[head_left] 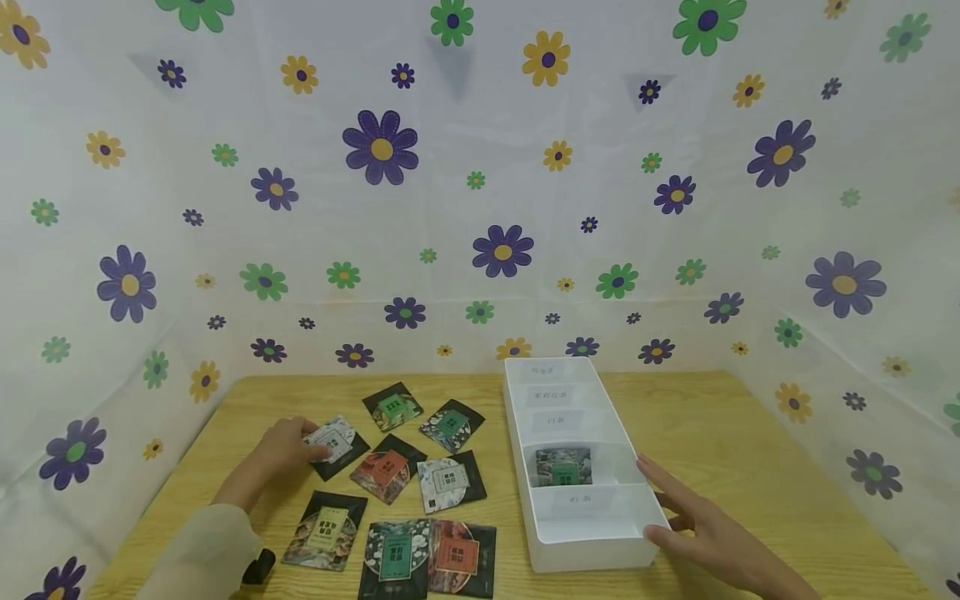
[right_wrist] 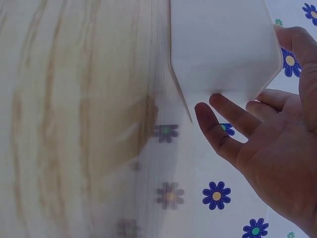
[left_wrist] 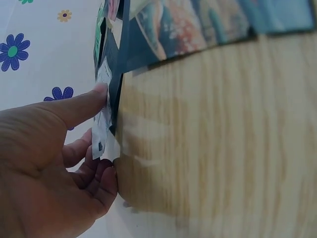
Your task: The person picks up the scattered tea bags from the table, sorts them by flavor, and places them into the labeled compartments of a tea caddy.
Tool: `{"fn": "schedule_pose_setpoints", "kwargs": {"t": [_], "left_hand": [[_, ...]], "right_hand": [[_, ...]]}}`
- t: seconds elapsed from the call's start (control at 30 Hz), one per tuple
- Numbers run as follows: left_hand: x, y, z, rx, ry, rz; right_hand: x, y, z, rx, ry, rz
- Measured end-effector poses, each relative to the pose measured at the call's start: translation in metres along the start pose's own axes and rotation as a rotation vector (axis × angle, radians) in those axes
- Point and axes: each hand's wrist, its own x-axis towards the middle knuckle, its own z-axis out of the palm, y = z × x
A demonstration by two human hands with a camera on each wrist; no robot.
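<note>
My left hand (head_left: 281,454) pinches a white-and-black tea sachet (head_left: 335,443) between thumb and fingers at the left of the table. In the left wrist view this sachet (left_wrist: 103,111) is seen nearly edge-on, thumb on its printed face. My right hand (head_left: 701,533) rests against the right side and near corner of a white compartment box (head_left: 592,557), fingers spread and fairly straight. The right wrist view shows the fingertips at the box's end wall (right_wrist: 223,49). One green-labelled sachet (head_left: 562,468) stands in the compartment second from the near end.
Several other sachets lie between the left hand and the box, among them a yellow-labelled one (head_left: 325,531), a red-labelled one (head_left: 387,468) and a white one (head_left: 452,482). The wooden table (head_left: 720,417) meets a flower-patterned curtain (head_left: 450,208) at the back and sides.
</note>
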Motion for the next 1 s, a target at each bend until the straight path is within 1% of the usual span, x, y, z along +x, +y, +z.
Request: {"fn": "schedule_pose_setpoints", "kwargs": {"t": [0.07, 0.2, 0.4, 0.53, 0.67, 0.83, 0.93, 1.0], "left_hand": [[-0.001, 0.0, 0.0, -0.019, 0.008, -0.005], [-0.002, 0.0, 0.003, -0.047, 0.027, 0.008], [-0.005, -0.004, 0.004, -0.053, 0.043, 0.001], [-0.008, -0.007, 0.001, -0.081, 0.082, 0.019], [-0.012, -0.01, -0.006, -0.107, 0.129, 0.058], [-0.017, -0.015, -0.02, -0.135, 0.193, 0.094], [-0.02, -0.014, -0.03, -0.128, 0.244, 0.107], [-0.022, -0.011, -0.037, -0.13, 0.279, 0.115]], "right_hand": [[0.0, 0.0, 0.0, 0.003, -0.001, -0.002], [0.0, 0.0, 0.001, 0.003, -0.002, 0.001], [0.001, -0.001, 0.0, -0.002, -0.007, 0.028], [0.001, -0.001, -0.001, -0.014, -0.012, 0.044], [0.0, 0.0, -0.002, -0.021, -0.014, 0.034], [0.0, 0.001, -0.002, -0.031, -0.004, 0.026], [0.001, 0.001, -0.002, -0.037, 0.004, 0.033], [0.001, 0.0, -0.002, -0.046, 0.002, 0.034]]}}
